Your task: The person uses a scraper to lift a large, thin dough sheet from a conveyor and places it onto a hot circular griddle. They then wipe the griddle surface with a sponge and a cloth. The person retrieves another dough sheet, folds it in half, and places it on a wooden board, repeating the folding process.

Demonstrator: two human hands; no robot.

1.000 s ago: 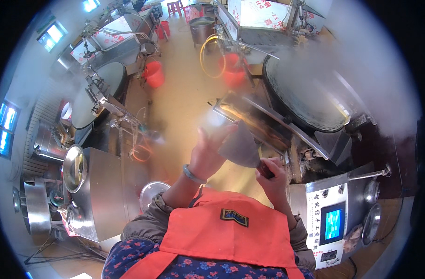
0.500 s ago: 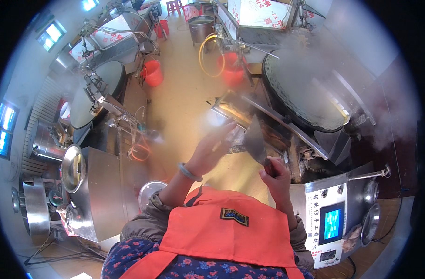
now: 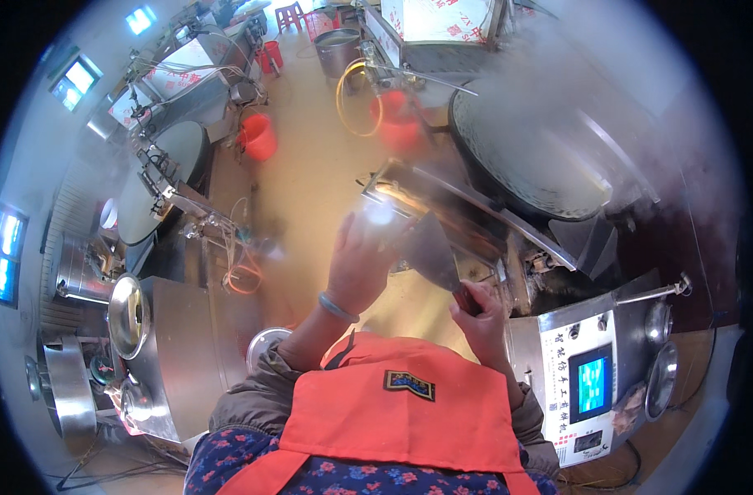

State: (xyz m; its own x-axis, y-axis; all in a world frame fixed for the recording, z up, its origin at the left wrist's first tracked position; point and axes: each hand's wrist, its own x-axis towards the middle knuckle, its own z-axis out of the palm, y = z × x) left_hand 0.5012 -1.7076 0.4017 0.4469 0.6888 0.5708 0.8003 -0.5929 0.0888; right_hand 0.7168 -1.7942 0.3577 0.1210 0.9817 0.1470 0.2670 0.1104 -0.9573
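Head view shows a wide-bladed scraper (image 3: pixel 431 254) held up in front of the person's orange apron (image 3: pixel 397 408), well apart from the steaming round griddle (image 3: pixel 517 153) on the right. The right hand (image 3: pixel 484 315) is wrapped around its handle (image 3: pixel 467 302), with the blade tilted up and toward the left. The left hand (image 3: pixel 358 260), a bangle (image 3: pixel 338 308) at its wrist, is unclenched, its fingers extended beside the blade's left edge; haze and glare blur that spot, so I cannot tell whether they touch the metal. To work well here, the right hand should keep its firm hold close to the blade, wrist loose enough to turn it; the left would do best to meet the flat face, never the front edge, and both forearms should stay clear of the metal rail (image 3: pixel 508 220) and the steam
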